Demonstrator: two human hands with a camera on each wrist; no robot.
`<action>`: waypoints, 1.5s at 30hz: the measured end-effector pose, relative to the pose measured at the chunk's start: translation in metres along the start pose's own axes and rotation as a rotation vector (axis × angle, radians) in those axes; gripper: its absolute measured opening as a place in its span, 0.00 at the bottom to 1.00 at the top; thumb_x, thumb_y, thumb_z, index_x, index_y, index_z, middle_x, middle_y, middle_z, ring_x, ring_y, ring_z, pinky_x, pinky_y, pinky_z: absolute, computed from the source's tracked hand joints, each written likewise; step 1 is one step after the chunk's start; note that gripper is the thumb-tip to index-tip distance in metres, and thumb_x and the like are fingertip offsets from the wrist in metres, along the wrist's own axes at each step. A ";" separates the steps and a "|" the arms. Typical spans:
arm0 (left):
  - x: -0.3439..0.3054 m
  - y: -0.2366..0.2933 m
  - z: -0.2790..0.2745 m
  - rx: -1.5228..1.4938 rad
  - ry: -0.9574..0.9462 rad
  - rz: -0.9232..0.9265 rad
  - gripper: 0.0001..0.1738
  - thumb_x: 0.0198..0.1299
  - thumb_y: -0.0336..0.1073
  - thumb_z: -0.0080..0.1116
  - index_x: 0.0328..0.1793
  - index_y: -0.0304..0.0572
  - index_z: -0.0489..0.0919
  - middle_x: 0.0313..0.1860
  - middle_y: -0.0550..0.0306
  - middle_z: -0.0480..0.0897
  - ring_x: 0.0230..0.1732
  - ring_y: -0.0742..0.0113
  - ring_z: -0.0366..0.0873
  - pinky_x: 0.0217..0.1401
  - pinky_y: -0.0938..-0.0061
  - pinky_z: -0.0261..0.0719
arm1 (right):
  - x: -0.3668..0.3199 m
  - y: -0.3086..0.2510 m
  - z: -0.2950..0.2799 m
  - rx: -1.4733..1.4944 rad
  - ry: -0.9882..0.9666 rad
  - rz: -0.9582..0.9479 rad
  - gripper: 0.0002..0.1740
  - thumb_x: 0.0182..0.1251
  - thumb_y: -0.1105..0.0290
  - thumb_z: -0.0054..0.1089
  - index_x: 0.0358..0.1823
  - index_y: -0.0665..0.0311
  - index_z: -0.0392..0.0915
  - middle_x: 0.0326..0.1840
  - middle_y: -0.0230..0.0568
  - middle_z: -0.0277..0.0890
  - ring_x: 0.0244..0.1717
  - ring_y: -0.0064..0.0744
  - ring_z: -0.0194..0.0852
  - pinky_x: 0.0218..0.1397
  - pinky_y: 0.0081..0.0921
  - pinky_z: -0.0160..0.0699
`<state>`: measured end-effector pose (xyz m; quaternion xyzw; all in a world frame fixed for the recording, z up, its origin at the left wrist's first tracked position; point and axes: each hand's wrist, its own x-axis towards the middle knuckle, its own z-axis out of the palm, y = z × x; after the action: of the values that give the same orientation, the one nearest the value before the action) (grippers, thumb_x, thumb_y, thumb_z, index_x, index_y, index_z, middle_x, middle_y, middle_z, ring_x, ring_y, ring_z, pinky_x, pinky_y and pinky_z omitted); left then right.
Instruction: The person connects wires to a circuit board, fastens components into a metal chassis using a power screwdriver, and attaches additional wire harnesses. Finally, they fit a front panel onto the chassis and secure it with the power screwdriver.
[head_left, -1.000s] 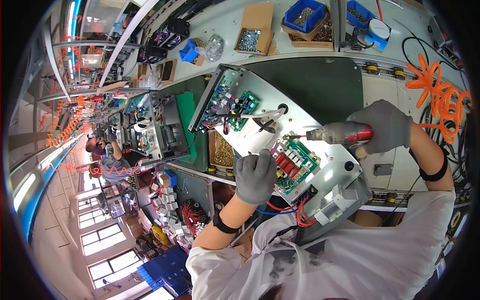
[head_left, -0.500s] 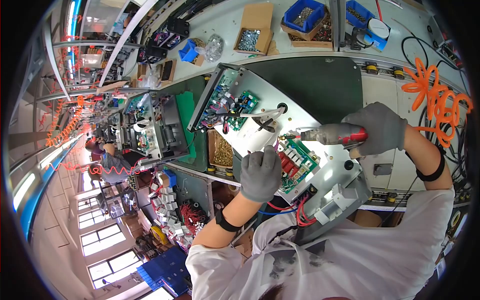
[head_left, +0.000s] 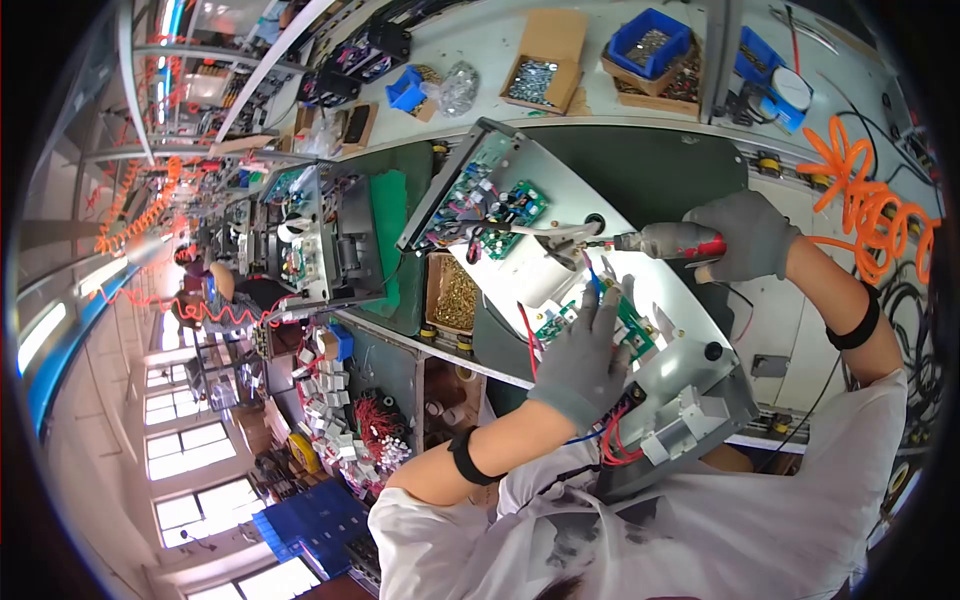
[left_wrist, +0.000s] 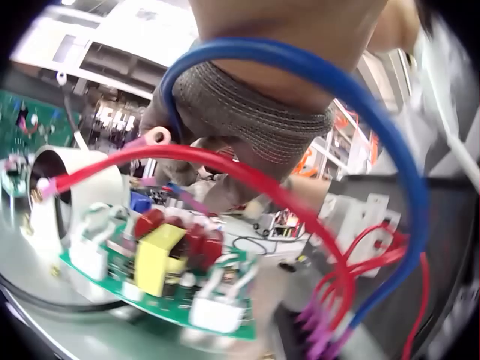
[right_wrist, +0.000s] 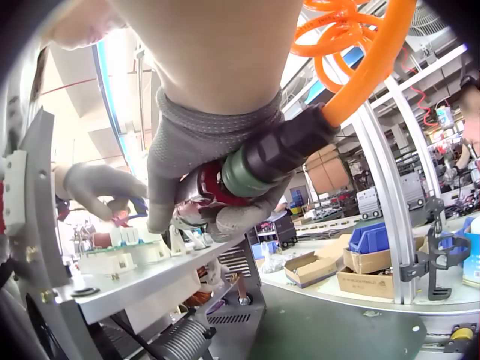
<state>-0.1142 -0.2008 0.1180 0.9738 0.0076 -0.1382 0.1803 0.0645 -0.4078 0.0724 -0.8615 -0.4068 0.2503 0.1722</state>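
My gloved left hand (head_left: 585, 365) is over a green circuit board (head_left: 640, 337) and pinches a blue wire (head_left: 592, 268), whose end sticks up past the fingertips. In the left wrist view this blue wire (left_wrist: 414, 180) loops round beside the hand. A red wire (head_left: 527, 325) with a ring terminal stands free left of the hand. My gloved right hand (head_left: 745, 235) grips a red and grey air screwdriver (head_left: 670, 241). Its bit points left, near the white cylinder (head_left: 540, 275) and its cables. The board and cylinder are on a metal chassis (head_left: 580, 190).
An orange coiled hose (head_left: 850, 190) runs to the screwdriver. A box of brass screws (head_left: 452, 292) stands left of the chassis. Along the back shelf are a cardboard screw box (head_left: 530, 82) and a blue bin (head_left: 648, 45). Another chassis (head_left: 345, 240) stands farther left.
My left hand has moved right over the circuit board, now with the blue wire; the red wire stands free. The screwdriver tip has shifted from the board's corner toward the white cylinder's cables. The view has shifted.
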 end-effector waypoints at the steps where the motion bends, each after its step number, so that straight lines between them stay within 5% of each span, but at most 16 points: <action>1: 0.002 0.000 0.002 -0.120 -0.032 -0.055 0.35 0.56 0.38 0.54 0.70 0.38 0.61 0.64 0.27 0.65 0.40 0.43 0.81 0.44 0.57 0.79 | 0.007 0.005 0.002 -0.005 0.053 -0.076 0.27 0.39 0.50 0.70 0.38 0.58 0.76 0.30 0.43 0.78 0.35 0.46 0.79 0.40 0.37 0.76; 9: 0.007 0.001 0.013 -0.539 0.060 -0.166 0.35 0.58 0.34 0.52 0.72 0.31 0.57 0.68 0.23 0.59 0.33 0.57 0.83 0.40 0.69 0.80 | 0.053 0.012 -0.021 -0.004 -0.002 -0.192 0.29 0.35 0.53 0.72 0.43 0.54 0.78 0.27 0.41 0.76 0.32 0.46 0.78 0.37 0.38 0.75; 10: 0.007 0.002 0.015 -0.601 0.093 -0.185 0.36 0.58 0.34 0.54 0.72 0.30 0.56 0.58 0.29 0.72 0.30 0.62 0.82 0.36 0.73 0.79 | 0.058 0.013 -0.022 -0.006 -0.010 -0.193 0.29 0.35 0.53 0.72 0.43 0.54 0.78 0.27 0.41 0.76 0.32 0.46 0.78 0.37 0.38 0.75; 11: 0.008 0.002 0.013 -0.609 0.090 -0.188 0.36 0.58 0.34 0.54 0.72 0.30 0.56 0.58 0.29 0.72 0.30 0.62 0.82 0.36 0.73 0.79 | 0.062 0.016 -0.022 -0.035 0.011 -0.233 0.30 0.35 0.54 0.72 0.44 0.54 0.78 0.28 0.40 0.76 0.33 0.45 0.78 0.37 0.38 0.75; 13: 0.010 0.005 0.006 -0.742 -0.032 -0.272 0.37 0.58 0.34 0.54 0.73 0.31 0.56 0.38 0.43 0.80 0.27 0.68 0.79 0.32 0.77 0.76 | 0.067 0.020 -0.023 -0.068 0.024 -0.269 0.31 0.35 0.54 0.72 0.45 0.54 0.78 0.29 0.39 0.76 0.33 0.44 0.78 0.36 0.38 0.75; 16: 0.007 0.011 0.015 -0.774 0.083 -0.270 0.38 0.58 0.35 0.55 0.73 0.30 0.55 0.24 0.53 0.76 0.25 0.72 0.77 0.29 0.78 0.73 | 0.073 0.027 -0.023 -0.194 0.176 -0.357 0.33 0.36 0.54 0.73 0.49 0.53 0.77 0.32 0.36 0.76 0.33 0.41 0.78 0.35 0.37 0.75; 21: 0.007 0.016 0.023 -0.744 0.133 -0.284 0.39 0.57 0.36 0.56 0.73 0.30 0.54 0.27 0.49 0.79 0.24 0.70 0.78 0.28 0.78 0.74 | 0.088 0.029 -0.029 -0.444 0.336 -0.476 0.35 0.40 0.53 0.73 0.55 0.48 0.73 0.34 0.33 0.73 0.36 0.37 0.76 0.36 0.35 0.74; 25: 0.001 0.014 0.009 -0.616 0.153 -0.207 0.34 0.60 0.39 0.52 0.70 0.31 0.60 0.32 0.41 0.82 0.25 0.52 0.80 0.33 0.66 0.78 | 0.102 0.031 -0.034 -0.451 0.402 -0.610 0.41 0.32 0.59 0.75 0.57 0.48 0.73 0.30 0.31 0.70 0.32 0.36 0.73 0.31 0.34 0.71; 27: -0.007 0.002 -0.017 -0.428 -0.153 -0.092 0.27 0.60 0.42 0.51 0.62 0.32 0.67 0.57 0.27 0.72 0.35 0.44 0.81 0.39 0.59 0.79 | 0.104 0.030 -0.037 -0.458 0.350 -0.577 0.40 0.36 0.57 0.74 0.59 0.47 0.72 0.33 0.33 0.72 0.35 0.36 0.75 0.33 0.34 0.72; 29: -0.011 -0.018 -0.053 -0.549 -0.209 -0.072 0.19 0.65 0.44 0.46 0.53 0.38 0.76 0.30 0.38 0.81 0.32 0.44 0.81 0.37 0.60 0.79 | 0.106 0.033 -0.036 -0.464 0.290 -0.551 0.40 0.41 0.54 0.72 0.61 0.45 0.70 0.36 0.34 0.74 0.38 0.37 0.76 0.35 0.33 0.74; 31: -0.011 -0.046 -0.064 -0.517 0.101 -0.108 0.16 0.65 0.43 0.51 0.51 0.43 0.79 0.24 0.46 0.81 0.25 0.50 0.81 0.29 0.67 0.77 | 0.109 0.035 -0.031 -0.436 0.356 -0.597 0.43 0.32 0.62 0.74 0.59 0.47 0.71 0.30 0.30 0.71 0.32 0.36 0.74 0.31 0.33 0.71; 32: -0.006 -0.056 -0.067 -0.486 0.223 -0.280 0.17 0.62 0.44 0.54 0.52 0.43 0.80 0.27 0.47 0.82 0.28 0.55 0.82 0.32 0.67 0.76 | 0.110 0.036 -0.030 -0.432 0.357 -0.603 0.43 0.32 0.62 0.74 0.59 0.47 0.71 0.30 0.30 0.71 0.32 0.36 0.74 0.31 0.33 0.71; 33: 0.006 -0.056 -0.077 -0.204 0.265 -0.381 0.25 0.56 0.48 0.60 0.56 0.42 0.78 0.41 0.44 0.82 0.41 0.55 0.82 0.40 0.67 0.78 | 0.111 0.036 -0.030 -0.424 0.341 -0.589 0.43 0.31 0.62 0.74 0.59 0.47 0.71 0.30 0.30 0.72 0.33 0.36 0.74 0.32 0.33 0.72; 35: 0.021 -0.095 -0.045 0.295 0.383 -0.146 0.37 0.48 0.51 0.66 0.63 0.42 0.72 0.58 0.41 0.73 0.55 0.47 0.76 0.52 0.63 0.77 | 0.113 0.033 -0.032 -0.417 0.326 -0.575 0.43 0.31 0.62 0.74 0.59 0.47 0.71 0.31 0.30 0.73 0.34 0.36 0.75 0.32 0.33 0.72; 37: 0.031 -0.101 -0.020 -0.338 0.260 -0.149 0.48 0.42 0.52 0.69 0.70 0.47 0.63 0.66 0.40 0.64 0.61 0.40 0.69 0.58 0.59 0.74 | 0.112 0.027 -0.036 -0.416 0.260 -0.532 0.43 0.32 0.62 0.74 0.59 0.46 0.71 0.33 0.30 0.74 0.35 0.36 0.76 0.33 0.33 0.73; 45: 0.049 -0.062 -0.010 -0.250 0.415 -0.438 0.53 0.32 0.57 0.75 0.64 0.40 0.65 0.56 0.40 0.68 0.53 0.42 0.74 0.54 0.57 0.76 | 0.123 0.021 -0.048 -0.485 0.241 -0.569 0.41 0.36 0.60 0.73 0.59 0.44 0.70 0.33 0.32 0.76 0.35 0.37 0.77 0.34 0.34 0.74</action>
<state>-0.0681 -0.1406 0.0922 0.9267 0.2705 0.0297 0.2593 0.1720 -0.3284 0.0650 -0.7530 -0.6538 -0.0137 0.0727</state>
